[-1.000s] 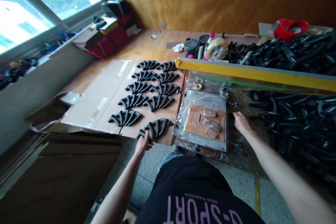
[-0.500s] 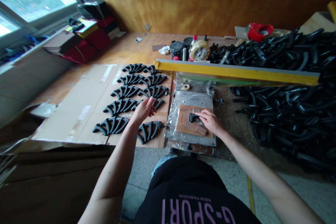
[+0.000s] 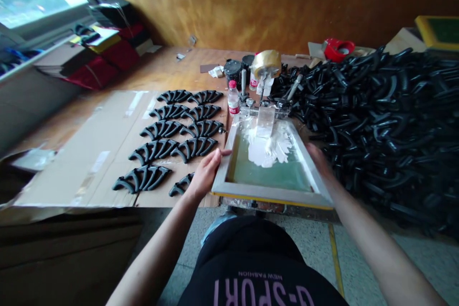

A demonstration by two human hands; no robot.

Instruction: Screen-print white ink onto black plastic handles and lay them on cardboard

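A silk-screen printing frame [image 3: 272, 193] with green mesh lies lowered over the work plate in front of me, its near edge slightly raised. White ink [image 3: 265, 153] is spread across the mesh, and a pale squeegee [image 3: 265, 122] stands at the far end of it. My left hand [image 3: 205, 173] is closed at the frame's left side, a finger over the rim. On the opposite side my right hand [image 3: 318, 158], a little blurred, grips the right rim, with its fingers partly hidden. Whatever lies beneath the screen is covered.
Rows of black curved plastic parts [image 3: 154, 150] lie on cardboard [image 3: 82, 148] to the left. A big heap of similar black parts [image 3: 376, 143] fills the right. Behind the frame stand a red-capped bottle [image 3: 234, 98], dark tubs [image 3: 233, 71] and a tape roll [image 3: 267, 62].
The screen frame has swung down from its raised position over the plate. My right hand has left the small black part there, and both hands have moved to the frame's sides.
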